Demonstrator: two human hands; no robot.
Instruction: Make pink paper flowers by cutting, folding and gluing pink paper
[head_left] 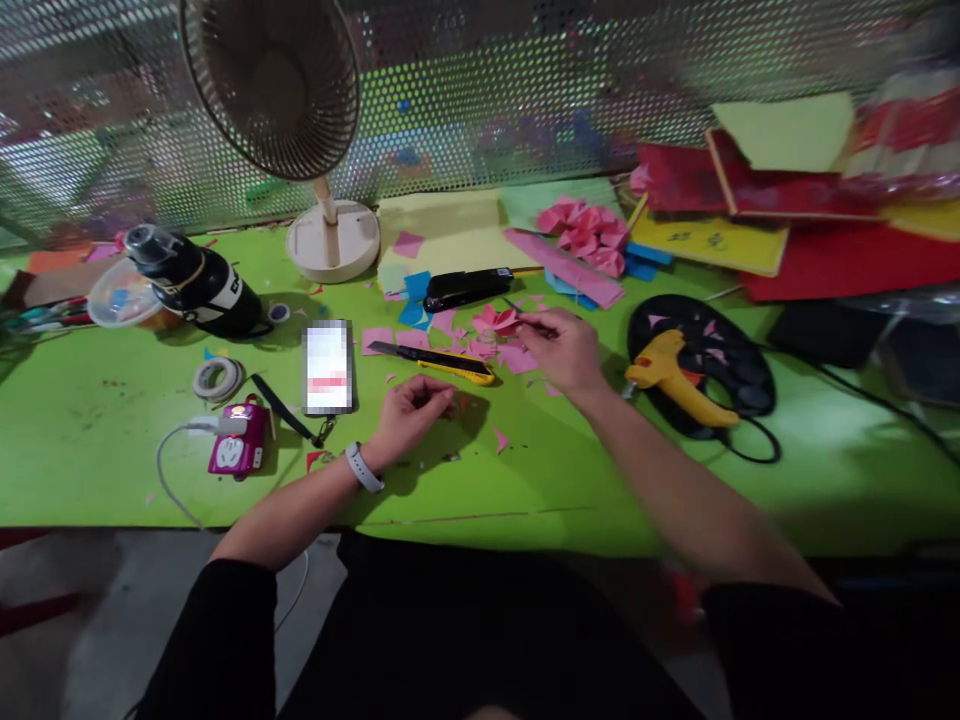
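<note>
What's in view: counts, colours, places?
Fan: 1, grey and cream, back left
Bottle: 1, black, left
Tub: 1, clear, beside bottle
Tape roll: 1, white, left
Socket block: 1, purple, front left
Phone: 1, black, centre left
Knife: 1, yellow and black, centre
Stapler: 1, black, behind knife
Paper scraps: many, mostly pink, centre
Paper flowers: 1 bunch, pink, back
Glue gun: 1, yellow, right
Pad: 1, black, under glue gun
Sheets: several, red and yellow, back right
Mesh: 1, grey, back
Table: 1, green, underneath
Wristband: 1, white, left wrist
Left hand: 1, near knife
Right hand: 1, at pink paper, grip unclear
</note>
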